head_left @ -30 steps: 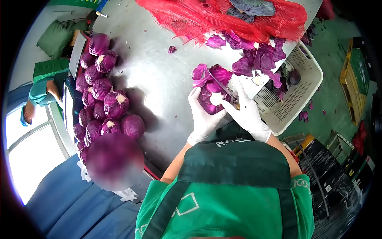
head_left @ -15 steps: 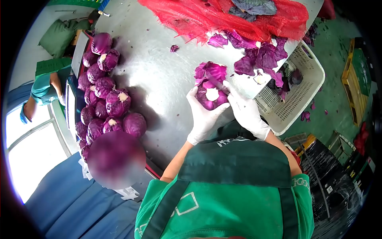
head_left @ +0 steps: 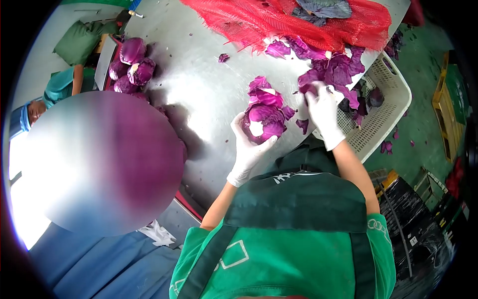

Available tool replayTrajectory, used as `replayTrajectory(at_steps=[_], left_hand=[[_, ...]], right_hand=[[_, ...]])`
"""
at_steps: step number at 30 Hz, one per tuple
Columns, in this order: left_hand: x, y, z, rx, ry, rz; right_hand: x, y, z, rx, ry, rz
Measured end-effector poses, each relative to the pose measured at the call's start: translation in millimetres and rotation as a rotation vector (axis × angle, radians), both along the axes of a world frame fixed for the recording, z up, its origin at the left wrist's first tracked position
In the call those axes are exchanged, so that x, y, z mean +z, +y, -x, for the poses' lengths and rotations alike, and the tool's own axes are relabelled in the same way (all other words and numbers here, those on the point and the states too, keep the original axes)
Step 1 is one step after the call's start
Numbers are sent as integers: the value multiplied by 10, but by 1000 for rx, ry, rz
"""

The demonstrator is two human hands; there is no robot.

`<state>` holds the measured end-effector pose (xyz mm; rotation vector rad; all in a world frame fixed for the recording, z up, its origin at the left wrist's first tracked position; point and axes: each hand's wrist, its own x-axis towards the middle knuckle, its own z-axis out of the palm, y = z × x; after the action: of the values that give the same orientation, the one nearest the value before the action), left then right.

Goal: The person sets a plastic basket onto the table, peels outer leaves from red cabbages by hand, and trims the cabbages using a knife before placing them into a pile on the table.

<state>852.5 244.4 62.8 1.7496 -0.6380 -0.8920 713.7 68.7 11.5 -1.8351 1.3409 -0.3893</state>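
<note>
My left hand (head_left: 248,149), in a white glove, is closed around the lower left side of a red cabbage (head_left: 269,122) on the metal table. The cabbage's pale cut stem faces me, and loosened outer leaves (head_left: 264,92) stick out at its far side. To the right, my right hand (head_left: 323,112), also gloved, is at the near edge of a heap of peeled purple leaves (head_left: 338,70). Its fingers are curled; what they grip is hidden. A small torn leaf (head_left: 302,125) lies between the cabbage and my right hand.
Red mesh netting (head_left: 298,25) lies across the table's far side. At the right edge stands a white perforated crate (head_left: 383,127) with leaves inside. Whole red cabbages (head_left: 133,51) are piled on the left, partly covered by a blurred disc. A co-worker (head_left: 59,87) is beyond them.
My right hand has left the cabbage and moved right to the leaf heap. The left hand still holds the cabbage, which has turned slightly, with leaves peeled outward. The co-worker has shifted.
</note>
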Motion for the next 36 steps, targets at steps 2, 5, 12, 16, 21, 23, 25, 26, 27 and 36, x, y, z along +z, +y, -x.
replayTrajectory(at_steps=[2, 5, 12, 16, 21, 23, 25, 26, 27, 36], left_hand=[[28, 16, 28, 22, 69, 36], [-96, 63, 10, -40, 19, 35], [69, 196, -175, -211, 177, -102], [-32, 108, 37, 238, 284, -29], [187, 82, 64, 101, 125, -133], [80, 142, 79, -9, -99, -147], [64, 90, 88, -42, -117, -120], [114, 30, 99, -90, -163, -119], [130, -32, 108, -141, -211, -115], [87, -256, -3, -372, -454, -47]], right_hand=[[87, -151, 72, 11, -100, -84], [488, 137, -26, 319, -199, -96], [153, 426, -327, 226, -278, -308], [97, 616, -301, 484, -174, 159], [-21, 69, -132, 316, 103, 271], [116, -335, 11, 21, 121, 107], [361, -589, 190, 9, 158, 432], [466, -536, 187, 11, 150, 526], [571, -483, 183, 10, 145, 621], [602, 215, 10, 524, -184, 70]])
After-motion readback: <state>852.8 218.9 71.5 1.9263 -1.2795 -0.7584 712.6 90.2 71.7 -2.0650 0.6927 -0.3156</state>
